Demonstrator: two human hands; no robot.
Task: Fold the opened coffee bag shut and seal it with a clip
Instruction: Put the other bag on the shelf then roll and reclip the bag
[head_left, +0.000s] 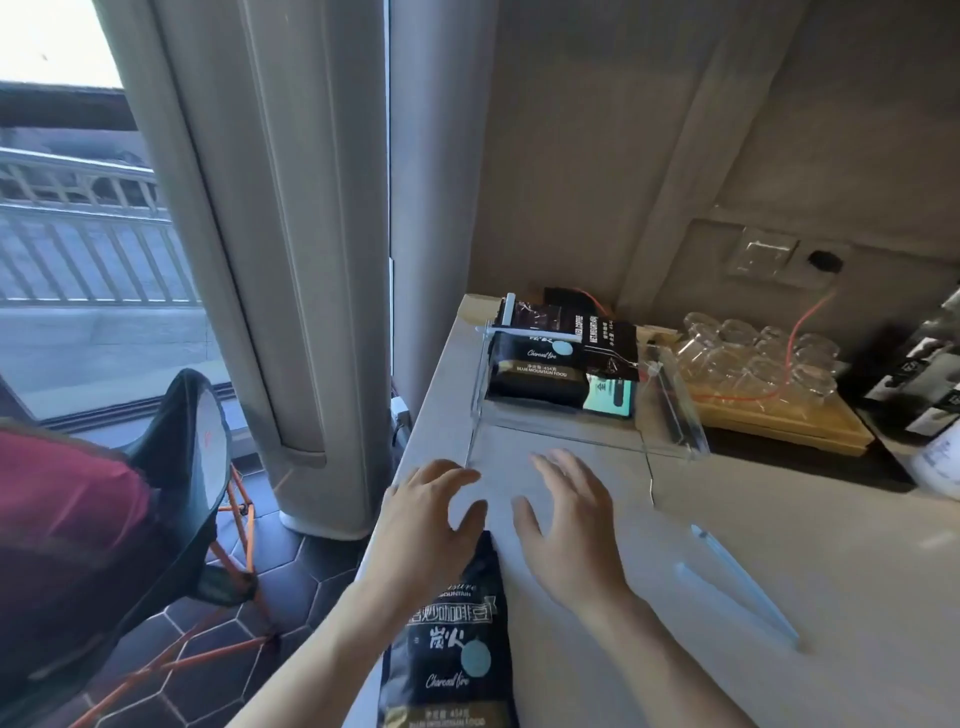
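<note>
A black coffee bag (452, 644) with white lettering and a pale blue dot lies flat on the light counter near its left edge, its top end pointing away from me. My left hand (426, 519) hovers over that top end with fingers spread. My right hand (569, 525) is just to the right of the bag, palm down, fingers apart, holding nothing. A long pale blue sealing clip (743, 587) lies open in a V on the counter to the right of my right hand.
A clear acrylic bin (670, 410) behind my hands holds more coffee bags (535, 374), one with a white clip. Glass cups (758, 353) sit on a wooden tray (779, 426) at the back right. The counter's left edge drops to a tiled floor with a folding chair (171, 483).
</note>
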